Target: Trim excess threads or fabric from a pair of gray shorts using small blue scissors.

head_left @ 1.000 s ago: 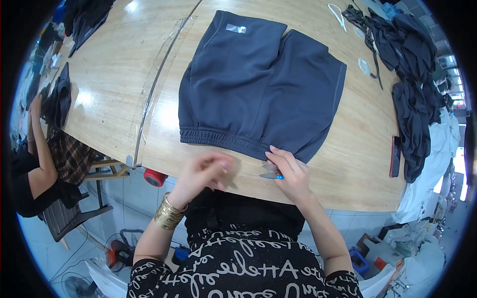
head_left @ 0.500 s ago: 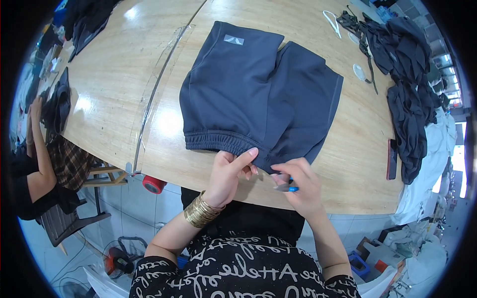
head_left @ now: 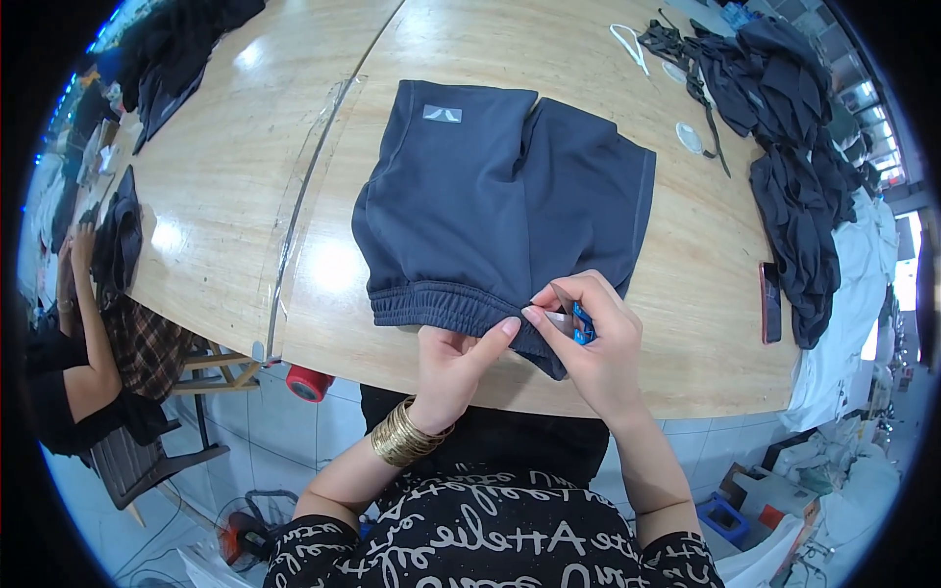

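Observation:
Dark navy shorts lie on the wooden table with their gathered elastic waistband toward me and a small grey patch on the far left leg. My left hand grips the waistband, thumb on top and fingers underneath. In my right hand is a small pair of thread snips with blue grips, tucked in the palm. The thumb and forefinger of that hand pinch at the waistband, close to my left thumb. Whether a thread is between them is too small to tell.
Dark garments are heaped along the right side, with a phone beside them. A seam crosses the table on the left. Another person's arm rests by dark cloth at far left. A red round object sits below the table edge.
The waistband's right part has shifted toward me. My right hand has moved up onto the waistband and pinches there, the snips still in its palm. The shorts appear slightly lower and turned.

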Action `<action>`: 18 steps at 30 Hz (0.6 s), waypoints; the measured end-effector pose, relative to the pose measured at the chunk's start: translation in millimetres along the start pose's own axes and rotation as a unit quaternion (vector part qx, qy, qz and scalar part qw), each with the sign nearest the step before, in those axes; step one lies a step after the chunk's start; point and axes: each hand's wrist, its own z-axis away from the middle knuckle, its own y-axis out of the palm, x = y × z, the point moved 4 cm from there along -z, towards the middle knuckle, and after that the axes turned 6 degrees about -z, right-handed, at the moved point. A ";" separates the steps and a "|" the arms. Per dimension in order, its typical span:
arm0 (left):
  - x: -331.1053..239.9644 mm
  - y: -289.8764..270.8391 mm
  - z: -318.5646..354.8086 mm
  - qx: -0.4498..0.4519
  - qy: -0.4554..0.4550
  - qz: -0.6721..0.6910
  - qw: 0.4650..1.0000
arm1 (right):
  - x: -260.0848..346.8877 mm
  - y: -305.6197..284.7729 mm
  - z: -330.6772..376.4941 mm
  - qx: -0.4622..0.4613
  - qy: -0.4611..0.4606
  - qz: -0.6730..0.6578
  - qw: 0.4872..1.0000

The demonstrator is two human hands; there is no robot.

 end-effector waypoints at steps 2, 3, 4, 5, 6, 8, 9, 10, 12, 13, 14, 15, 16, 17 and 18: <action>0.6 -0.4 0.4 0.020 0.019 -0.046 0.999 | 3.1 -2.8 0.7 -0.001 -0.021 0.004 1.000; 2.5 0.6 -0.1 0.024 0.020 -0.047 0.998 | 5.7 -4.3 0.9 -0.003 -0.003 0.000 1.000; 2.8 1.8 -0.1 0.027 0.042 -0.063 0.997 | 6.5 -5.8 0.8 -0.006 0.015 -0.003 1.000; 1.9 3.3 -0.4 0.029 0.065 -0.080 0.994 | 6.4 -7.9 0.3 -0.011 0.015 -0.003 1.000; 1.7 4.6 -0.1 0.033 0.064 -0.081 0.994 | 5.4 -9.1 0.9 0.000 0.019 -0.001 1.000; -0.6 6.1 0.4 0.033 0.073 -0.109 0.991 | 3.4 -10.8 2.0 0.007 0.024 0.001 1.000; -0.5 7.3 0.3 0.036 0.073 -0.109 0.991 | 2.3 -11.2 2.7 0.016 0.025 0.004 1.000; -0.5 7.8 0.1 0.032 0.071 -0.131 0.988 | 1.2 -11.5 3.4 0.025 0.026 0.007 0.999; 0.0 9.5 0.3 0.030 0.069 -0.154 0.985 | -0.1 -12.4 3.7 0.045 0.019 0.036 0.998; 0.3 9.4 0.6 0.019 0.069 -0.163 0.984 | -0.8 -11.5 4.3 0.067 0.011 0.065 0.996; 0.3 9.5 0.7 0.007 0.068 -0.172 0.983 | -3.3 -11.6 5.6 0.064 0.011 0.065 0.996; -1.8 13.7 0.1 0.011 0.068 -0.174 0.982 | -8.1 -11.6 7.2 0.057 0.021 0.025 0.998; -4.6 19.1 -0.6 0.002 0.045 -0.141 0.989 | -11.2 -12.3 8.4 0.050 0.031 -0.014 0.998; -4.8 22.2 -1.3 -0.006 0.022 -0.108 0.994 | -11.5 -14.6 8.9 0.046 0.032 -0.014 0.998; -5.2 21.0 -1.4 -0.005 0.023 -0.110 0.994 | -12.9 -18.3 9.0 0.023 0.066 -0.078 0.995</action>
